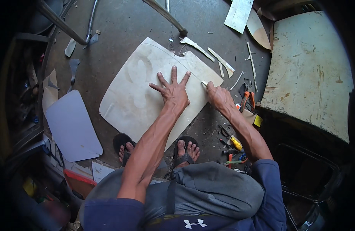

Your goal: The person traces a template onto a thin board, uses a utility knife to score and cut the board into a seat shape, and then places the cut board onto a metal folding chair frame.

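Cream sheet material [123,96] is laid flat on the grey floor [116,23], just ahead of a pair of dark sandals [124,148], and is partly covered by the left forearm [154,140]. A thin curved line [168,52] is marked across its far side, where a ragged notch [180,54] is cut into the edge. The left hand [174,92] is placed palm down near the middle of the sheet, with its fingers spread wide. The right hand [220,95] is closed around a slim tool [204,83], whose tip is set at the line near the right corner; most of the tool is hidden by the fingers. Narrow pale offcuts [222,62] are scattered beyond that corner. Beside the right forearm [250,133], orange-handled pliers [245,99] and a yellow-handled tool [236,143] are left among other small items. A lavender panel [74,127] is laid to the left of the sheet, well apart from the hands, and to the right a large worn board [306,73] is seen.
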Demonstrator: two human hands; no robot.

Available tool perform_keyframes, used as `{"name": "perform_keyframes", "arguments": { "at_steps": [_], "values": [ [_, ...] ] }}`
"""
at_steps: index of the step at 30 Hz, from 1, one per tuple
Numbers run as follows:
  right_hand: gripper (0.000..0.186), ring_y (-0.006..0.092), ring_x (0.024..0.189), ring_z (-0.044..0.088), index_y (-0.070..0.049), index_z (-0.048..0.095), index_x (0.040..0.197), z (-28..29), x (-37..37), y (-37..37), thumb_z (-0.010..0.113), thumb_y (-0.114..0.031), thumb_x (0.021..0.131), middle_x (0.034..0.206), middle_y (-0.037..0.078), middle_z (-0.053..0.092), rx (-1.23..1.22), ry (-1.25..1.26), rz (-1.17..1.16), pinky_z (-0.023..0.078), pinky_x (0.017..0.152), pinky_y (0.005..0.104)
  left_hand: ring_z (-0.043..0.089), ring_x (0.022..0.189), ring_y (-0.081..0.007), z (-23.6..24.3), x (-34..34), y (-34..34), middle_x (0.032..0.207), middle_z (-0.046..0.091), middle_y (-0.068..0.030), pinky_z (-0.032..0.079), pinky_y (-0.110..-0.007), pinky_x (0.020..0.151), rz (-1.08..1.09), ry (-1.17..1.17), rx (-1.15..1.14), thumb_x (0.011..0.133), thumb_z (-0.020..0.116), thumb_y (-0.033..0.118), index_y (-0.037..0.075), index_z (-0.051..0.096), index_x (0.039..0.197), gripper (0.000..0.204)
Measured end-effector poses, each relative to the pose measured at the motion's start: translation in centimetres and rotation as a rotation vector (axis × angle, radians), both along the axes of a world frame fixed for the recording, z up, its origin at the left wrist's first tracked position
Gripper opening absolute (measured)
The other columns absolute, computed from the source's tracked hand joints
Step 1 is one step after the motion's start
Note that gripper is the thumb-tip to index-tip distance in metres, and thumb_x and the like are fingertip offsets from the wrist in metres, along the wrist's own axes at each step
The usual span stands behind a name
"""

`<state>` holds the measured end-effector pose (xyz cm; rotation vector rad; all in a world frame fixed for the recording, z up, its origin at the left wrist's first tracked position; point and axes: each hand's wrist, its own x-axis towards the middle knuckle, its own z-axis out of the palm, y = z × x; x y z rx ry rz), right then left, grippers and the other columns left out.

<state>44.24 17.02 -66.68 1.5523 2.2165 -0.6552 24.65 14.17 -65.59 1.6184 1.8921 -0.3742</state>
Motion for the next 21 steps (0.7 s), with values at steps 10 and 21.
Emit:
{"name": "perform_keyframes", "arguments": {
  "at_steps": [10,21],
  "values": [
    [0.019,0.0527,0.077,0.067,0.0,0.047,0.103,0.5,2.0,-1.4,0.048,-0.017,0.096,0.079,0.032,0.067,-0.034,-0.01,-0.04,0.052,0.069,0.0616,-0.001,0.148,-0.0602,-0.4,0.5,0.2,0.172,-0.003,-0.0018,0.02,-0.09,0.1,0.029,-0.028,-0.051,0.067,0.091,0.038,0.054,0.019,0.157,0.117],
    [0.027,0.0559,0.081,0.065,0.003,0.051,0.102,0.1,1.8,-3.0,0.045,-0.024,0.101,0.083,0.036,0.066,-0.044,0.041,-0.229,0.051,0.074,0.0626,0.001,0.148,-0.0601,0.2,1.1,0.9,0.172,-0.004,-0.003,0.029,-0.084,0.102,-0.006,0.009,-0.087,0.069,0.09,0.036,0.052,0.018,0.158,0.116]
  ]
}}
